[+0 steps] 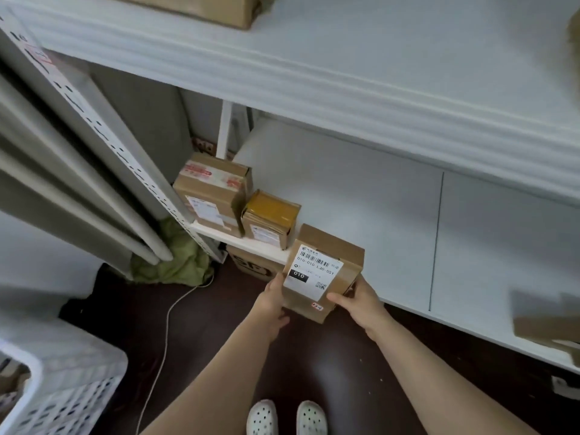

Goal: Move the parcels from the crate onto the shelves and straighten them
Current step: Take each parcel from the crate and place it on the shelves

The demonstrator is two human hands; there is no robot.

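A brown cardboard parcel [342,262] with a white barcode label sits at the front edge of the lower white shelf [376,221]. My left hand [274,301] grips its left side. My right hand [357,298] grips its right side, thumb on top. To its left on the same shelf stand a small parcel [270,218] wrapped in yellow tape and a larger brown parcel [213,193] with red tape. The white perforated crate [59,390] is at the bottom left on the floor, its inside mostly out of view.
The upper shelf [345,67] overhangs, with a brown box [201,7] on it. Another box [546,328] lies blurred at the right end of the lower shelf. A green cloth [175,255], a white cable [166,324] and a box [251,265] under the shelf lie on the dark floor.
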